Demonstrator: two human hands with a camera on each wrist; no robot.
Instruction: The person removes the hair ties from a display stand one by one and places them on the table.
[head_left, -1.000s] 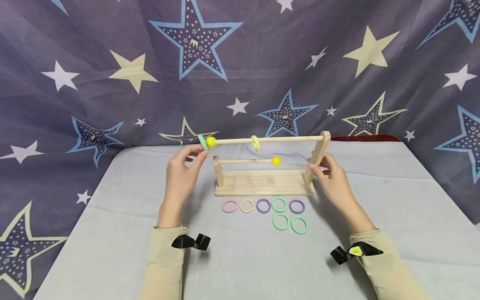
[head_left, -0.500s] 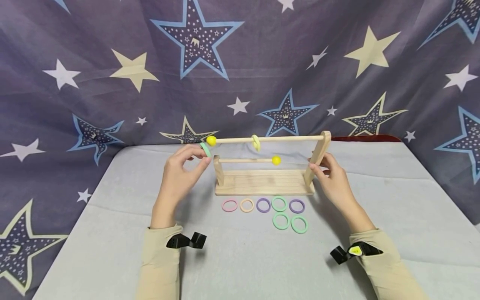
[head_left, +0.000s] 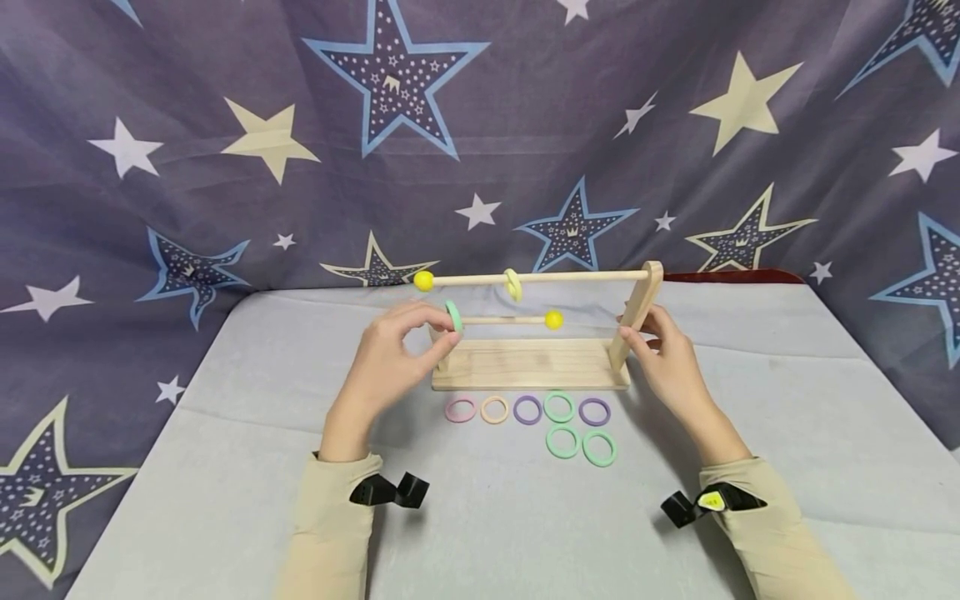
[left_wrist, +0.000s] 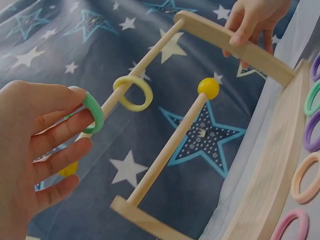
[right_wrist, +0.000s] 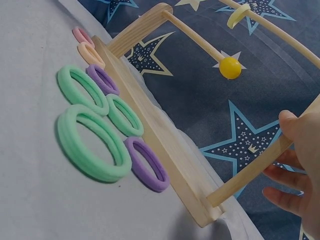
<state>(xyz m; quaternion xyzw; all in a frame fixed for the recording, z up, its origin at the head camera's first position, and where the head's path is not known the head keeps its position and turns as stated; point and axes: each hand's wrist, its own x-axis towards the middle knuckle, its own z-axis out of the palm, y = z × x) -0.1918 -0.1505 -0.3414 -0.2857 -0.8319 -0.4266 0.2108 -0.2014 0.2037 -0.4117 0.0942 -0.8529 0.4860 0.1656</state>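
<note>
My left hand (head_left: 401, 354) pinches a mint green hair tie (head_left: 453, 316) between thumb and fingers, in front of the short left post of the wooden stand (head_left: 525, 379). In the head view it overlaps the left part of the lower rod (head_left: 502, 321), which ends in a yellow ball (head_left: 553, 319). My right hand (head_left: 667, 358) grips the tall right post (head_left: 640, 310), thumb in front. A yellow hair tie (left_wrist: 142, 102) hangs around the upper rod (head_left: 585, 276), whose left end carries another yellow ball (head_left: 423, 281).
On the grey cloth before the stand lie pink (head_left: 461, 409), peach (head_left: 495, 410) and purple (head_left: 527, 410) hair ties, with several more in green (head_left: 562, 442) and purple. A star-patterned curtain (head_left: 480, 150) hangs behind the table.
My left hand has brought the green hair tie from beside the upper rod's ball down and right, to the lower rod's left part. The right hand stays on the post.
</note>
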